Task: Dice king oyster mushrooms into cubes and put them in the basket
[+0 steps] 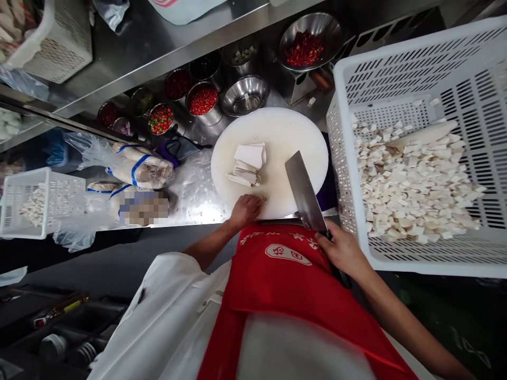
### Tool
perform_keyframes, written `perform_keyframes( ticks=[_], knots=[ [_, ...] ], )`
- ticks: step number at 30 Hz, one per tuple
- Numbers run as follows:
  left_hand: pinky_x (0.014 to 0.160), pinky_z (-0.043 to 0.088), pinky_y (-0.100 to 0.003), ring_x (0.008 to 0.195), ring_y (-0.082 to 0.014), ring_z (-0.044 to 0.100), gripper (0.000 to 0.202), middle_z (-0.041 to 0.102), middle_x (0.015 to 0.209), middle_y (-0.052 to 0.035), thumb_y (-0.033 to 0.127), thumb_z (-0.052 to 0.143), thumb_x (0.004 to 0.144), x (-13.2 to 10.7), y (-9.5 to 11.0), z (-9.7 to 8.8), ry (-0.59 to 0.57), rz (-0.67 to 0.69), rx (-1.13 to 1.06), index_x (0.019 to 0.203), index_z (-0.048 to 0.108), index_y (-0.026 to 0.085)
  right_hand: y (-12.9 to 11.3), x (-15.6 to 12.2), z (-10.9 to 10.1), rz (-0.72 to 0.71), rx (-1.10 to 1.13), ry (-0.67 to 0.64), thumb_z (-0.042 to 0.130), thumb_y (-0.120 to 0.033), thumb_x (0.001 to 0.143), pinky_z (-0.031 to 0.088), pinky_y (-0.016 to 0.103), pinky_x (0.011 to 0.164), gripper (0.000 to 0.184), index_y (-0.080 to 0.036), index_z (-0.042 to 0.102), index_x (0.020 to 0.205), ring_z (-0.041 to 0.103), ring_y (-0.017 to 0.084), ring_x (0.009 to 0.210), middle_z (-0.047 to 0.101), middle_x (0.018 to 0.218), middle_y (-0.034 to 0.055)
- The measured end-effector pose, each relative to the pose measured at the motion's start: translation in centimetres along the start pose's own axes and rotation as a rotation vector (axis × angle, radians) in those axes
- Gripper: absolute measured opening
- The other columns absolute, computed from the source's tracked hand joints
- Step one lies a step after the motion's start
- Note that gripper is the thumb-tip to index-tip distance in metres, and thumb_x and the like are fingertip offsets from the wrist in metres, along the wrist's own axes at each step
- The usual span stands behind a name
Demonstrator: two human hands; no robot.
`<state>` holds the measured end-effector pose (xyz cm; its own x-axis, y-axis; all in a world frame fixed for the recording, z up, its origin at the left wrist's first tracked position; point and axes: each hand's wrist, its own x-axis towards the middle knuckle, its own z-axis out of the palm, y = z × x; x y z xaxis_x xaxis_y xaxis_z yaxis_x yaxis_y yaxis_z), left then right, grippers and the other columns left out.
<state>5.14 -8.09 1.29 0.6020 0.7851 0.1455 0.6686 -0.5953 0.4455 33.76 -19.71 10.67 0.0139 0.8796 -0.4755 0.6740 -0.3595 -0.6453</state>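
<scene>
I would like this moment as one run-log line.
left hand: at board, near edge | right hand: holds cleaver | on board: pale slices | crate: pale chunks

Single head cam, worn by the person, looking forward and steeply down. Wide framing, close range: red apron (285, 285) fills bottom centre, white cutting board (281, 129) mid-frame, perforated plastic crate (431, 266) cropped at right edge, steel shelf (154, 45) upper left.

Steel shelf (174, 50) across top; white basket (71, 45) at its left end, clear bag (113, 13) near. Below, among several steel cups: red cup (210, 117), chopped chilli; mixed cup (174, 130), red and green bits. Bowl (331, 37) of red chillies farther right. Dark cloth (184, 151), purple-edged, on counter.
</scene>
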Motion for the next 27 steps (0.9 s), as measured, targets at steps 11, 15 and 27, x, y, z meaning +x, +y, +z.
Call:
perform_keyframes(
  ticks=[11,15,27],
  knots=[
    [0.086,0.047,-0.041,0.094,-0.0237,0.059,0.023,0.066,0.099,-0.0094,0.037,0.059,0.093,9.2,3.4,5.6,0.131,-0.049,-0.068,0.105,0.063,0.018,-0.3,-1.3,-1.8,-0.077,-0.171,0.118,0.04,-0.027,0.092,0.05,0.033,0.073,0.044,-0.018,0.054,0.134,0.07,0.027,0.087,0.075,0.099,0.009],
    [0.088,0.049,-0.039,0.097,-0.0226,0.06,0.023,0.068,0.101,-0.0085,0.035,0.061,0.092,8.6,3.1,4.9,0.163,-0.061,-0.123,0.107,0.064,0.018,-0.7,-0.9,-2.6,-0.154,-0.258,0.06,0.039,-0.024,0.094,0.051,0.035,0.081,0.049,-0.018,0.049,0.141,0.069,0.027,0.096,0.072,0.113,0.0103],
    [0.087,0.053,-0.039,0.094,-0.0202,0.064,0.022,0.072,0.099,-0.0072,0.026,0.049,0.098,8.7,3.4,4.5,0.116,-0.053,-0.227,0.099,0.068,0.016,-1.0,3.5,-2.8,-0.189,-0.459,-0.092,0.039,-0.019,0.093,0.048,0.033,0.081,0.047,-0.012,0.049,0.139,0.069,0.026,0.094,0.072,0.109,0.0139]
  ],
)
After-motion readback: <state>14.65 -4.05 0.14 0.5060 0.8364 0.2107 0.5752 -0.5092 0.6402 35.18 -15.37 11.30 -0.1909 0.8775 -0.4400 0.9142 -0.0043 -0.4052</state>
